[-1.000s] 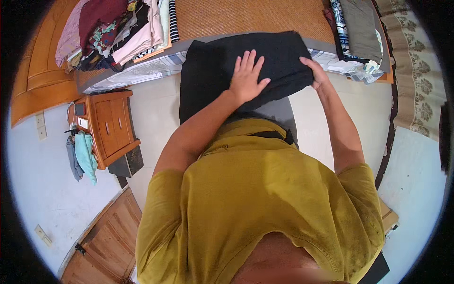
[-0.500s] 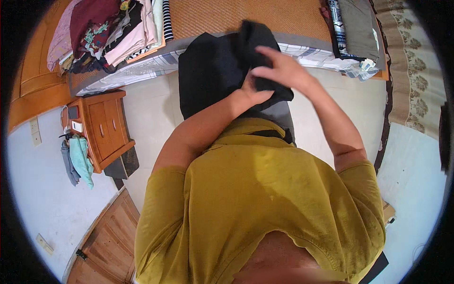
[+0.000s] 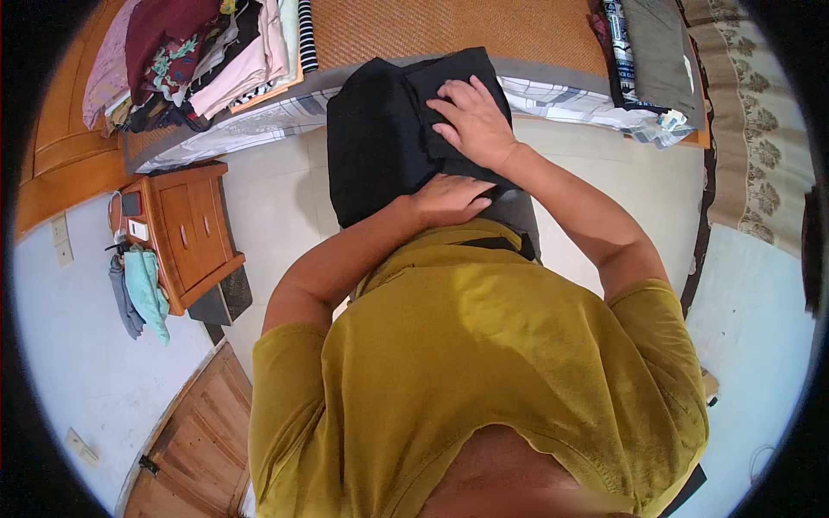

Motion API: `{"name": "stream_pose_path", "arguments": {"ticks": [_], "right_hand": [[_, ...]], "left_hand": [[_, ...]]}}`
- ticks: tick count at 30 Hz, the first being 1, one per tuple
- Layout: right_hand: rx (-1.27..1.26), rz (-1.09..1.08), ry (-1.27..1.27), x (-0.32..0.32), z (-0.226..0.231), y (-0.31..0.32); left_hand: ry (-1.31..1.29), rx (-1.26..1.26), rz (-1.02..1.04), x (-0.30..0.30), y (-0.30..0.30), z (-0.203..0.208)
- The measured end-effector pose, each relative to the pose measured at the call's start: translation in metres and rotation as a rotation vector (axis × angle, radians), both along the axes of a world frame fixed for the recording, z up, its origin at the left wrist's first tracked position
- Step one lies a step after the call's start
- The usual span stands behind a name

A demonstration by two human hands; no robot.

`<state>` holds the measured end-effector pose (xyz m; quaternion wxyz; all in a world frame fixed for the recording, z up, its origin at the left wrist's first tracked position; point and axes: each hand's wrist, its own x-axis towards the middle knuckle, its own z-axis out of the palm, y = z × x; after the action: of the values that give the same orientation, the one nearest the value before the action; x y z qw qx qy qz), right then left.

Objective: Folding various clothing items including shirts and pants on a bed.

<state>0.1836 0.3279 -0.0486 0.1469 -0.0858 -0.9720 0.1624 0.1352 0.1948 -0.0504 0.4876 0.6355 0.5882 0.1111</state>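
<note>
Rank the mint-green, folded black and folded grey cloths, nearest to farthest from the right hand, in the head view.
1. Folded black cloth, under the right hand.
2. Folded grey cloth, rightward on the bed.
3. Mint-green cloth, hanging at left.

Blue-and-white folded cloth [image 3: 619, 52] at right: letter-like print, too small to read reliably.

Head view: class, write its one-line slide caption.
Right hand on a partly folded black cloth, left hand at its near edge.
</note>
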Motion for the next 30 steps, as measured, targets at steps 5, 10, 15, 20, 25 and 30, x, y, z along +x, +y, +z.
{"name": "stream_pose_path", "arguments": {"ticks": [5,10,15,20,25,30], "right_hand": [[0.074,-0.007,-0.08,-0.002,-0.017,0.0],[0.091,0.057,-0.131,0.001,-0.017,-0.005],[0.128,0.054,-0.185,-0.007,-0.01,-0.009],[0.081,0.128,-0.159,-0.013,-0.011,-0.02],[0.09,0.027,-0.319,-0.013,-0.009,0.001],[0.111,-0.008,-0.397,-0.02,-0.008,-0.002]], "left_hand": [[-0.248,0.704,-0.113,-0.001,-0.013,-0.01],[-0.602,0.284,0.507,-0.05,-0.029,0.013],[0.106,0.597,1.307,-0.13,-0.096,-0.06],[-0.701,-0.257,1.429,-0.152,-0.146,-0.11],[-1.039,-0.084,1.375,-0.138,-0.104,-0.062],[-1.224,0.001,1.415,-0.138,-0.075,-0.025]]}}
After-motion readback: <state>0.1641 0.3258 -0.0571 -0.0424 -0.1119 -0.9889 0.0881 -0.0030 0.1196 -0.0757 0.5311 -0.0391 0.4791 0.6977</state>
